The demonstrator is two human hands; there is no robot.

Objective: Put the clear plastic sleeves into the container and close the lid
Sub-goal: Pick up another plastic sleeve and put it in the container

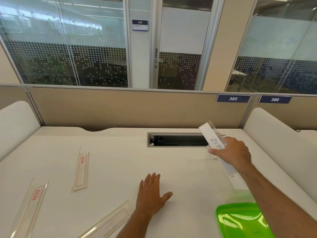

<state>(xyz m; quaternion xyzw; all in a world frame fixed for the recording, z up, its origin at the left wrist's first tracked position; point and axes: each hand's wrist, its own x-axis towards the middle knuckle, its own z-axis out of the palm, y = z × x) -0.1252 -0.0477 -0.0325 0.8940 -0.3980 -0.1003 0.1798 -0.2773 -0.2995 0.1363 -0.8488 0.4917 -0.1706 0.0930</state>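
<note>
Right hand: we grip the clear container, tilted, at the desk's right.
Left hand: flat, fingers spread, holding nothing.
Sleeves: nearest sleeve lies just left of our left hand, long axis diagonal.
Lid: green, off, near right.

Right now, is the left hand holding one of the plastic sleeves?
No, the left hand lies flat and empty on the desk, while the three plastic sleeves lie apart from it.
</note>
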